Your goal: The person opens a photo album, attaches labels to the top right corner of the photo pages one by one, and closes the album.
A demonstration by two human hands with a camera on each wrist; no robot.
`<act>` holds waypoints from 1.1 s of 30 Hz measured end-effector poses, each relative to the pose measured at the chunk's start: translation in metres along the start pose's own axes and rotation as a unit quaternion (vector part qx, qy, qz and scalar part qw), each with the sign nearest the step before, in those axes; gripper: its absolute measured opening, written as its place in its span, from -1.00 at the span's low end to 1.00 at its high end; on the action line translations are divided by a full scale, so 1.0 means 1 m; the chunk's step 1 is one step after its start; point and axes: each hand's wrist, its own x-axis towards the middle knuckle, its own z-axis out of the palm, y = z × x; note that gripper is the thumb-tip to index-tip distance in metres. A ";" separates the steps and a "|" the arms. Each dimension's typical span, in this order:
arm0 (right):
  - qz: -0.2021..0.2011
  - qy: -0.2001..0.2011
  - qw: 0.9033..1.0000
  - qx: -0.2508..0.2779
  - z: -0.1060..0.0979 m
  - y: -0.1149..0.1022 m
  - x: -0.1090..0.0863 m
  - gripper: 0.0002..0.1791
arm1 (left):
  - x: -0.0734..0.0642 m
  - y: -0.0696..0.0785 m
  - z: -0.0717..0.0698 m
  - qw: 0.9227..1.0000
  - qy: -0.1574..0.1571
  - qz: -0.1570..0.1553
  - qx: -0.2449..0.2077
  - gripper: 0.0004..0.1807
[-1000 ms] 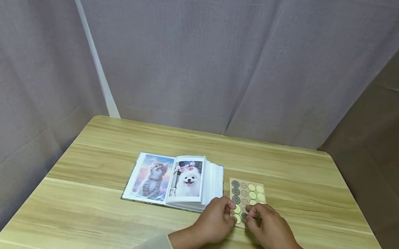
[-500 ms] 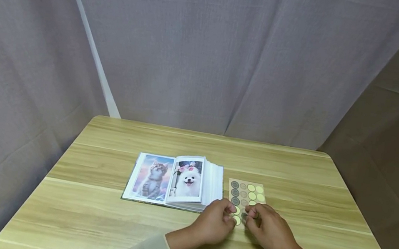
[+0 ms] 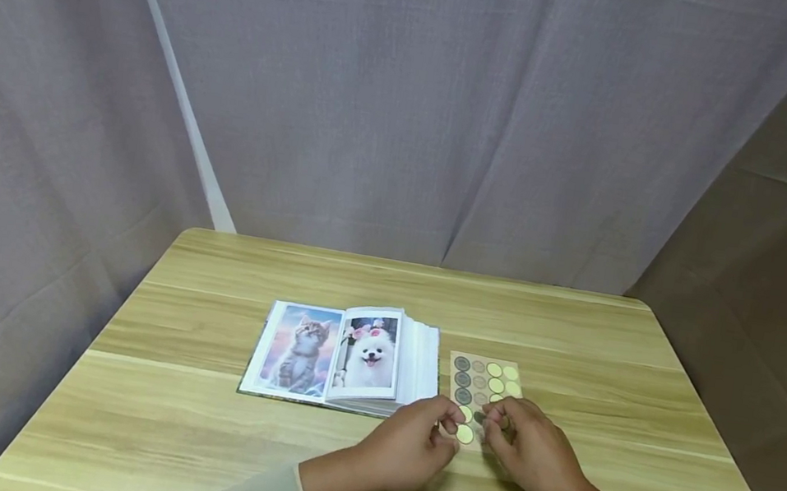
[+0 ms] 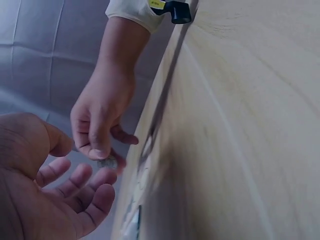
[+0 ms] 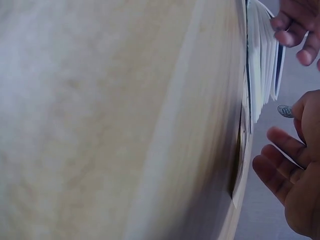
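My right hand (image 3: 534, 451) pinches a small dark round sticker (image 5: 285, 111) between thumb and forefinger; its other fingers are spread in the right wrist view. Below it on the table lies a brown sticker sheet (image 3: 487, 361) with rows of dark, brownish and yellow circles, its lower right part hidden by that hand. My left hand (image 3: 408, 446) is beside the sheet's lower left corner, fingers loosely bent and nothing seen in them. The left wrist view shows the left hand (image 4: 55, 185) palm up near the sticker, apart from it as far as I can tell.
An open photo album (image 3: 417, 365) lies left of the sheet, showing a kitten photo (image 3: 300, 353) and a white dog photo (image 3: 370, 354). Both rest on a wood-grain table (image 3: 189, 434). Grey curtains (image 3: 352, 107) hang behind and at the sides.
My left hand has drawn back slightly to the left and its fingers have parted from the sheet's edge. The right hand, with the sticker, has barely moved.
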 end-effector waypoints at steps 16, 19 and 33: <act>-0.004 0.012 1.000 -0.026 -0.003 -0.004 0.009 -0.81 | -0.032 -0.009 -0.052 0.963 0.107 0.053 0.243 -0.71; -0.006 0.014 1.000 -0.027 -0.002 -0.004 0.011 -0.82 | -0.039 -0.019 -0.059 0.957 0.127 0.035 0.259 -0.69; -0.012 0.012 0.999 -0.030 -0.005 -0.007 0.014 -0.82 | -0.057 -0.049 -0.071 0.950 0.103 -0.029 0.293 -0.47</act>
